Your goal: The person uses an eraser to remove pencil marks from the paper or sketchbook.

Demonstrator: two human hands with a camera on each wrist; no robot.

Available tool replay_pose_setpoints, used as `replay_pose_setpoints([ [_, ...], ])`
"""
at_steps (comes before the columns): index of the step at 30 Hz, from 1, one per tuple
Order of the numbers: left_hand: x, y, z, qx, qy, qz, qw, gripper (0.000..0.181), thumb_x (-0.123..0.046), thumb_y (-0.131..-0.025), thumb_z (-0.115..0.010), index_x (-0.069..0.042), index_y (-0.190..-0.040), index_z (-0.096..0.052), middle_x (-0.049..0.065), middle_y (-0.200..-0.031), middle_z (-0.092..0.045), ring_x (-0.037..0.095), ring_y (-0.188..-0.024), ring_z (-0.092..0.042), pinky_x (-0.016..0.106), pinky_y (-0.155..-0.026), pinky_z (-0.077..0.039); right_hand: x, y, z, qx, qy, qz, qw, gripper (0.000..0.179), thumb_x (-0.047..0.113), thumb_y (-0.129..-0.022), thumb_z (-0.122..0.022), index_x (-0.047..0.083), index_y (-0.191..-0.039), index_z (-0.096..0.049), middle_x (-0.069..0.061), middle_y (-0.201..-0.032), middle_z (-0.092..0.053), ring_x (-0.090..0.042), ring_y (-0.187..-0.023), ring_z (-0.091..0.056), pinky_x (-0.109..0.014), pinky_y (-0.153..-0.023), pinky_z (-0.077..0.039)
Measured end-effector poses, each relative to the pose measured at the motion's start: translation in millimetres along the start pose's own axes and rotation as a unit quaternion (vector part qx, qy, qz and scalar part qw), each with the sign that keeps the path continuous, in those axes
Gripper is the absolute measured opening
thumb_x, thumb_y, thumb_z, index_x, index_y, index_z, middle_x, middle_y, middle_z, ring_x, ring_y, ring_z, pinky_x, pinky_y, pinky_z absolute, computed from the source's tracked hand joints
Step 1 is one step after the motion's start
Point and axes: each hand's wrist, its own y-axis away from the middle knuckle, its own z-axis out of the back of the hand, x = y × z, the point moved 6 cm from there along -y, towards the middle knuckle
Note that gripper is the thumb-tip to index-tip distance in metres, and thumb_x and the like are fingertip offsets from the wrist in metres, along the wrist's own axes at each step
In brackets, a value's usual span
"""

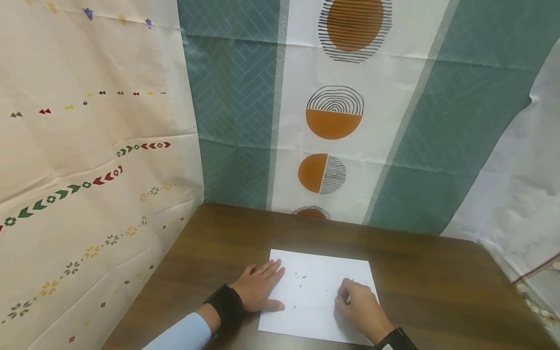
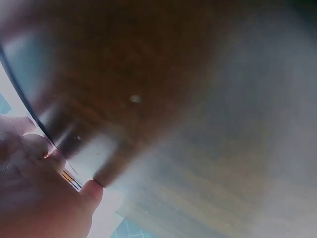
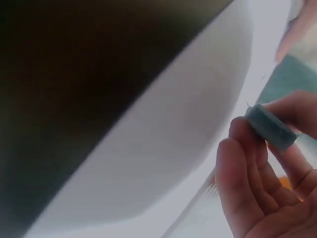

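A white sheet of paper (image 1: 312,318) lies on the brown table. My left hand (image 1: 260,288) rests flat over the sheet's left edge, its fingers spread and its thumb on the paper. On the sheet's right side, my right hand (image 1: 362,307) pinches a small dark eraser (image 3: 270,128) between thumb and fingers. The right wrist view shows it as a short greenish-grey block with a crumb at one end; in the head view the fingers mostly cover it. Several dark eraser crumbs (image 1: 304,277) are scattered over the paper, mostly between the two hands.
The brown wooden table (image 1: 227,233) reaches back to a green and white patterned cloth (image 1: 236,121). A cream cloth with small printed motifs (image 1: 96,204) hangs along the left edge, and a white cloth (image 1: 520,194) along the right. Both wrists wear black bands (image 1: 225,304).
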Motion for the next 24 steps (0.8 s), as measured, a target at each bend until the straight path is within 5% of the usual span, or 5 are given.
replay_pose_setpoints([
  [10, -5.7, 3.5, 8.7, -0.007, -0.018, -0.009, 0.9998, 0.088, -0.072, -0.084, -0.038, -0.012, -0.147, -0.026, 0.008, -0.153, -0.018, 0.025, -0.136, -0.014, 0.064, -0.1, -0.025, 83, -4.2, -35, 0.056, -0.04, 0.145, 0.987, 0.012, 0.012, -0.073, -0.068, 0.019, -0.077, -0.06, 0.015, -0.064, -0.052, -0.001, -0.058, -0.046, -0.025, -0.054, -0.047],
  [24, -7.9, 4.0, 12.7, -0.004, -0.032, -0.011, 0.9994, 0.086, -0.07, -0.085, -0.038, -0.011, -0.146, -0.028, 0.008, -0.153, -0.019, 0.024, -0.136, -0.015, 0.062, -0.1, -0.026, 111, -2.4, -55, 0.026, 0.007, 0.221, 0.9749, 0.014, 0.009, -0.068, -0.068, 0.019, -0.071, -0.058, 0.014, -0.059, -0.041, -0.002, -0.052, -0.039, -0.021, -0.045, -0.036],
])
